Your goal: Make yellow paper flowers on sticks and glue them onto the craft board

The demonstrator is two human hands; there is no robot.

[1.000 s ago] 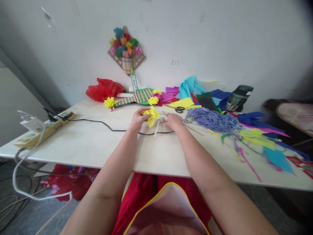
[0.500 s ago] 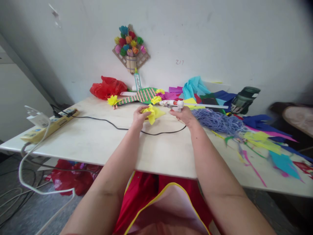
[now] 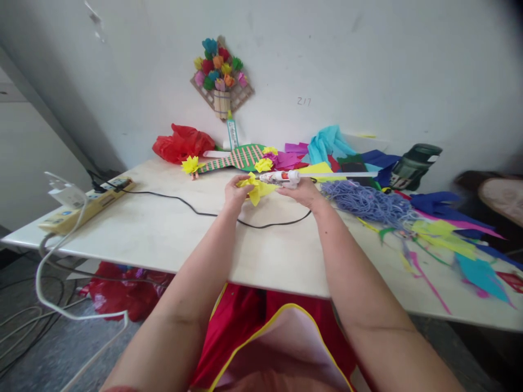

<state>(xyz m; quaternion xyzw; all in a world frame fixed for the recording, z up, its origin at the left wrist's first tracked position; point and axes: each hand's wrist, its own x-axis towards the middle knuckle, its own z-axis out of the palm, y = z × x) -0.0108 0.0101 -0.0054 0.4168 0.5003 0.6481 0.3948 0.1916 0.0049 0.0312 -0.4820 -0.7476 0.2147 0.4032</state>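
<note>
My left hand [image 3: 237,191] is closed around a yellow paper flower [image 3: 255,191] whose petals spread out to the right of my fingers. In my right hand [image 3: 303,191] is a white hot glue gun [image 3: 281,177], pointing left, with a long glue stick [image 3: 339,175] sticking out of its back. The gun's nozzle is over the flower's upper edge; whether they touch I cannot tell. Just behind lies a green guitar-shaped craft [image 3: 247,157] with striped weaving and yellow and magenta paper flowers on it.
A power strip [image 3: 87,204] sits at the left, its black cord [image 3: 183,202] crossing the table. On the right are a heap of blue-purple string [image 3: 368,200], coloured paper scraps [image 3: 445,239] and a dark bottle [image 3: 414,166]. Red plastic [image 3: 183,142] lies at the back left.
The glue gun has moved left, bringing its nozzle from beside the yellow flower to over it. My left hand keeps its hold on the flower.
</note>
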